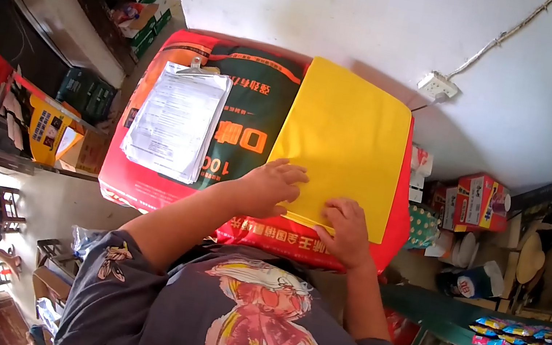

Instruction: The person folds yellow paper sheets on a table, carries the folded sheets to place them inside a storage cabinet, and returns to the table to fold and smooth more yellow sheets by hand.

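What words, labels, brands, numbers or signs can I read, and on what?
"100": on the red-green cover.
"口味": on its green panel.
"强劲有": likewise.
"王全国": on its front.
Too small or blurred: clipboard papers, side boxes, snack packets.

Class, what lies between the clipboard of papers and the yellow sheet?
A dark green panel of the printed cover, with orange characters; the left hand reaches over its near end. The head view shows this.

Worktop [395, 227] in 1 red printed cover [134, 181] with 1 dark green panel [249, 112], 1 clipboard [197, 64] of printed papers [178, 122] on the left, 1 yellow sheet [348, 141] on the right.
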`<state>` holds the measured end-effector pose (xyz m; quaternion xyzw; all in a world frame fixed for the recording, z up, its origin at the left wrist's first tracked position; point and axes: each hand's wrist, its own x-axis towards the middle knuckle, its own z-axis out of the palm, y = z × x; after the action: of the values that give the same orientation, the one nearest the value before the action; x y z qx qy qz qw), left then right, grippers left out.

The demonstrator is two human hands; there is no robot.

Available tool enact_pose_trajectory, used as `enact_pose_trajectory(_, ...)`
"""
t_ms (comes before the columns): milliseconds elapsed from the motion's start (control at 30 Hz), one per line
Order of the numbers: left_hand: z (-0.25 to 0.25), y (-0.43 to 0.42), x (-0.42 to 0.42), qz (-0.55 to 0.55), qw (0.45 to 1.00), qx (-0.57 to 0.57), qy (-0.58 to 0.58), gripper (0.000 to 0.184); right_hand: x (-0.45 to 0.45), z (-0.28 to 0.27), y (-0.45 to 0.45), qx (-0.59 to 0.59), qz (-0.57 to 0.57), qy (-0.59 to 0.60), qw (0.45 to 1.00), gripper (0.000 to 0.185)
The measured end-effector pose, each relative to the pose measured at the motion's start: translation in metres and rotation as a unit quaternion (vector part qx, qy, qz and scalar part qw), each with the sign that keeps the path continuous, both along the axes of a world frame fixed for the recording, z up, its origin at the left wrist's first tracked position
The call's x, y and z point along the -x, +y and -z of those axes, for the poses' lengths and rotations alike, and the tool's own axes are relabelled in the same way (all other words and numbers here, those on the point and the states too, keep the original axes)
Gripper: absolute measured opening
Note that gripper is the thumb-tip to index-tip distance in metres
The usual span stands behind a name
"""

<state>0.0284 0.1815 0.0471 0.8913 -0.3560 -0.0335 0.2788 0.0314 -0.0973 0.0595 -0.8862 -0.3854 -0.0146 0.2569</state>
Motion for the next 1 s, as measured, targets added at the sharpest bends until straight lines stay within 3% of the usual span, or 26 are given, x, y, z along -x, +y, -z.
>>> enact_pose_trajectory(533, 0.001, 0.001, -0.004, 0.01, 1.0, 0.004, 0.013, 0.013, -0.007, 0.0, -0.003, -0.024, -0.002, 0.02, 1.0, 0.028)
enact_pose_trajectory(1000, -0.004, -0.003, 0.001, -0.004, 1.0, -0.022, 0.019, 0.02, -0.01, 0.001, 0.0, -0.02, -0.011, 0.005, 1.0, 0.023)
